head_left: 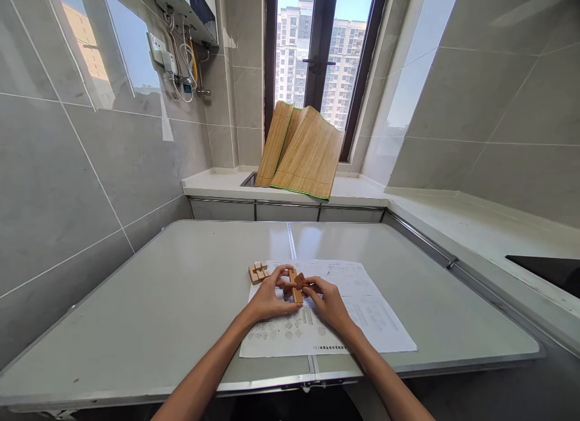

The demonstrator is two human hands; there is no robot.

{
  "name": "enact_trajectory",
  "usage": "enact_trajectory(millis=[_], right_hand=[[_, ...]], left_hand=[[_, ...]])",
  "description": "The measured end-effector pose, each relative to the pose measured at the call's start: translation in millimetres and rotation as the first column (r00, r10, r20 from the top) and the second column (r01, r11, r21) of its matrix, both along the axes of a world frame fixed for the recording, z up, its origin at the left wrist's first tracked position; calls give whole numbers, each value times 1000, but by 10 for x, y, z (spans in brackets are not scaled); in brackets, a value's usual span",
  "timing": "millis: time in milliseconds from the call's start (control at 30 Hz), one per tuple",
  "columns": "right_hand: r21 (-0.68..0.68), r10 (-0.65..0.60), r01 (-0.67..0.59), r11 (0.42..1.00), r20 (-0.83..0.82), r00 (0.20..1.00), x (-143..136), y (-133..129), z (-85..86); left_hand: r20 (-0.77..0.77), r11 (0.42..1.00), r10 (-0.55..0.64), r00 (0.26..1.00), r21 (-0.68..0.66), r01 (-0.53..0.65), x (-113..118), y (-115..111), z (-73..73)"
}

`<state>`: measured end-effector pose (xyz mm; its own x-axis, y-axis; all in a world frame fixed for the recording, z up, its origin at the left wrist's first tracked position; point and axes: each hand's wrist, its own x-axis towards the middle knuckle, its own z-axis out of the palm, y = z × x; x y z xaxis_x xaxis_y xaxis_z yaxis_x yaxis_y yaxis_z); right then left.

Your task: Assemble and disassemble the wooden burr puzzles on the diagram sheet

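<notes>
A wooden burr puzzle [296, 287], made of crossing wooden pieces, is held between both hands just above a printed paper sheet [376, 324]. My left hand [269, 295] grips an upright piece, thumb at its lower end and fingers at its upper end. From the other side, my right hand [328, 300] pinches the puzzle's right part between thumb and fingers. Beyond my left hand, several notched wooden pieces [257, 273] lie together at the sheet's upper left corner. The hands partly hide how the held pieces join.
The sheet lies on a light folding table [181, 300] with a metal seam down its middle. Behind it, a bamboo mat [308, 152] leans on the white counter [362, 188] before the window. Tiled walls stand left and right. A water heater [193, 10] hangs upper left.
</notes>
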<state>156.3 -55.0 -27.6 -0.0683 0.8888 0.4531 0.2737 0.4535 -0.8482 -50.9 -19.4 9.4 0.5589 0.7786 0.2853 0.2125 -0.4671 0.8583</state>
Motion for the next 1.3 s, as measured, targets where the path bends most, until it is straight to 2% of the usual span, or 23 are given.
enact_trajectory(millis=[200,433,667,767,900,1033,1133,1300], right_hand=[[-62,47,-52,997,-83,995,-29,-11,-9],[-124,238,-278,953,-268,934,-78,-35,31],[-154,220,-305,940,-412,884,-90,-8,42],[-154,189,-294,943,-477,858,-76,-1,63],[-167,156,-262,951,-473,867,-54,10,64],[-162,164,-260,952,-449,878,-48,28,18],[-159,151,-243,957,-442,884,-55,25,17],[-166,158,-254,953,-444,882,-64,-6,80]], left_hand=[[1,999,28,1000,19,-28,-14,19,13],[24,998,33,999,-48,-31,-14,55,-59],[72,997,50,996,-70,-45,15,57,-77],[143,990,44,989,-142,-23,8,75,-44],[284,932,-56,957,-328,152,-8,125,-25],[390,846,-8,921,-489,214,-10,185,-66],[432,812,32,901,-537,228,-4,221,-101],[463,812,74,883,-543,217,-8,230,-100]])
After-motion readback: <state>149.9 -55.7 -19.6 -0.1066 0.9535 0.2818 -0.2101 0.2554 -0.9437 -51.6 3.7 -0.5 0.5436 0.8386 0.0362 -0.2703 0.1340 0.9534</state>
